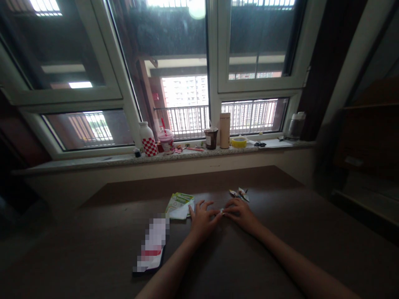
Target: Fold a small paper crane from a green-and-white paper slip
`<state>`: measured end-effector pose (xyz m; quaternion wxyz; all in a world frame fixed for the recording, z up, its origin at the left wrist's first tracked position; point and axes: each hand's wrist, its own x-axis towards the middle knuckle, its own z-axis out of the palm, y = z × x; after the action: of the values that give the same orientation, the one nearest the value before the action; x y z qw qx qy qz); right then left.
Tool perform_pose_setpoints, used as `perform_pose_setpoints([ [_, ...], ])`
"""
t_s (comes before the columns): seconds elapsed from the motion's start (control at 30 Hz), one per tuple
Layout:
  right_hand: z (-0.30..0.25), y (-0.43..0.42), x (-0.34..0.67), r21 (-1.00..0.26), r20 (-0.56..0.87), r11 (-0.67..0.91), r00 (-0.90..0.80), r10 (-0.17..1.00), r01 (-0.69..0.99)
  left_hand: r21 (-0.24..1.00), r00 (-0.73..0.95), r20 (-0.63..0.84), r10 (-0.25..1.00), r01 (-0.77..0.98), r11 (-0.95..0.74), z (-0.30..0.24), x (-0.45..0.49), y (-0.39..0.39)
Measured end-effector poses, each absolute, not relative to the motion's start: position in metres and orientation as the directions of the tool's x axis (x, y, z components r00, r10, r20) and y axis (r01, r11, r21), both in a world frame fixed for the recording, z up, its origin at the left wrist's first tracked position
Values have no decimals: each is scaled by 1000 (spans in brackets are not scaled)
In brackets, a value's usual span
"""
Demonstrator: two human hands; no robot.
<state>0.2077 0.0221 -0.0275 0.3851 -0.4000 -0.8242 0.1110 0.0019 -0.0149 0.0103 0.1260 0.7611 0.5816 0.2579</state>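
Observation:
A small whitish folded piece (222, 211), perhaps paper, lies between my two hands above the dark brown table (102, 241). My left hand (203, 221) pinches its left side between thumb and forefinger, with the other fingers spread. From the right, my right hand (241, 215) grips the same piece with closed fingertips. Just beyond the right hand sit folded paper shapes (239, 194), whitish with coloured marks. Green and white sheets or packets (181, 204), with a white folded flap on top, lie by the left fingertips. The held piece is too small to make out exactly.
A dark-edged flat object (154, 245), its top blurred out, lies left of my left forearm. On the windowsill stand a checkered bottle (149, 140), a pink drink cup (166, 142), a dark drink cup (211, 138), a tan flask (225, 131), yellow tape (239, 143) and scissors (259, 144).

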Motion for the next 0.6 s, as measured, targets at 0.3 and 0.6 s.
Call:
perform_pose_setpoints([
  [0.3, -27, 28, 212, -699, 478, 531, -238, 845, 480, 502, 121, 284, 951, 827, -255, 4, 0, -10],
  [0.6, -32, 28, 211, -672, 448, 501, -240, 861, 545, 467, 81, 270, 960, 860, -204, 4, -1, -9],
])
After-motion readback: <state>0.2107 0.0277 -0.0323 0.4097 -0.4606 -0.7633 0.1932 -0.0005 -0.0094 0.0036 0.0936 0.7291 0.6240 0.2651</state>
